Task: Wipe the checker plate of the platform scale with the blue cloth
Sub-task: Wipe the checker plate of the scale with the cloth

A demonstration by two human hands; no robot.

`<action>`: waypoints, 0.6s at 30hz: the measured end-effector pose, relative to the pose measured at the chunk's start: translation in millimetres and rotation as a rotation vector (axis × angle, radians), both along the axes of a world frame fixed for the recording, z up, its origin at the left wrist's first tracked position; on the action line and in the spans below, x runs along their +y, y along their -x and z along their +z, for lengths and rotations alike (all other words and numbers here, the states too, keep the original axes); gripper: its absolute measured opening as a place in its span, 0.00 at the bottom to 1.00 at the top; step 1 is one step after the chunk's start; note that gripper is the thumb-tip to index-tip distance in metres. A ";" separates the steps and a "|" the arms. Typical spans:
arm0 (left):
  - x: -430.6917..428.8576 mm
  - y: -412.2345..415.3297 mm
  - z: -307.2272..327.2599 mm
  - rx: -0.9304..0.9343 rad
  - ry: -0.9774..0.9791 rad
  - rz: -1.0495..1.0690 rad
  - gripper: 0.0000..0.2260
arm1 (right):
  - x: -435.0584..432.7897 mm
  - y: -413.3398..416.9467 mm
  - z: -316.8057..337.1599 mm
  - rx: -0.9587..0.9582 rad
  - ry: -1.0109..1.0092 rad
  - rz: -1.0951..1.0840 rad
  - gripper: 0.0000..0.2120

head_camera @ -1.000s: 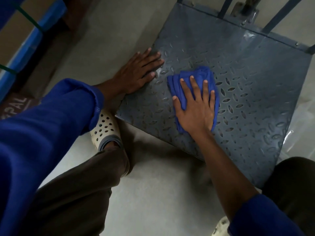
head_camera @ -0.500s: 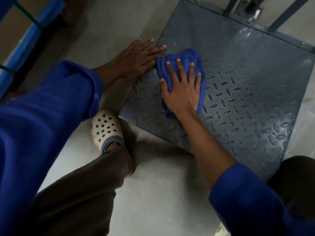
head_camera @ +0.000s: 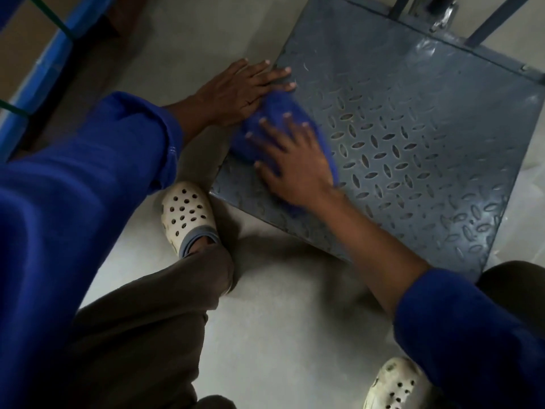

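Note:
The grey checker plate (head_camera: 413, 137) of the platform scale lies on the floor, filling the upper right. The blue cloth (head_camera: 275, 109) is spread on the plate close to its left edge. My right hand (head_camera: 290, 160) presses flat on the cloth with fingers spread and straight; it covers most of the cloth and looks motion-blurred. My left hand (head_camera: 240, 88) rests flat on the plate's left edge, fingers straight, right beside the cloth and touching its upper corner.
Dark blue upright bars (head_camera: 486, 22) and a metal bracket (head_camera: 442, 16) rise at the plate's far edge. My perforated cream clog (head_camera: 185, 214) stands by the plate's near left corner, another clog (head_camera: 395, 385) at bottom right. Blue-edged boxes (head_camera: 44, 54) sit at upper left.
My right hand has slid the cloth from mid-plate toward the left edge, then down along it toward the near corner. My left hand has stayed on the plate's left edge.

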State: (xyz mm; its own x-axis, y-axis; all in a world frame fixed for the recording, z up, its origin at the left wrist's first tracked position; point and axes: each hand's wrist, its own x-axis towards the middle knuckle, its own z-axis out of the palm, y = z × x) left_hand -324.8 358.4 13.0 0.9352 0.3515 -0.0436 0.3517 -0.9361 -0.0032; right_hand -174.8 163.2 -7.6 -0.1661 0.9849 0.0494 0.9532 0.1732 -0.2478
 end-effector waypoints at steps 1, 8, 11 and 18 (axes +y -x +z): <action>-0.1 -0.5 2.1 0.006 0.012 -0.002 0.24 | -8.4 15.6 -1.8 -0.023 -0.006 0.149 0.27; -4.8 -4.7 12.6 0.045 0.071 0.017 0.26 | 4.1 17.2 2.3 0.013 0.023 0.171 0.24; -9.5 -3.6 12.8 0.013 0.120 0.054 0.24 | -49.1 39.5 1.1 0.004 0.023 0.288 0.25; -46.8 4.1 9.7 -0.071 0.180 0.207 0.25 | -132.1 -61.3 9.2 0.006 0.070 -0.226 0.27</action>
State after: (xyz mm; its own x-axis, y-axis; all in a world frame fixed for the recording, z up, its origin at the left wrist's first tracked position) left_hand -328.9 311.5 22.7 0.8472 0.5280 -0.0590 0.5289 -0.8276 0.1880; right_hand -113.5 31.1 1.7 0.0596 0.9980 -0.0198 0.9642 -0.0627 -0.2578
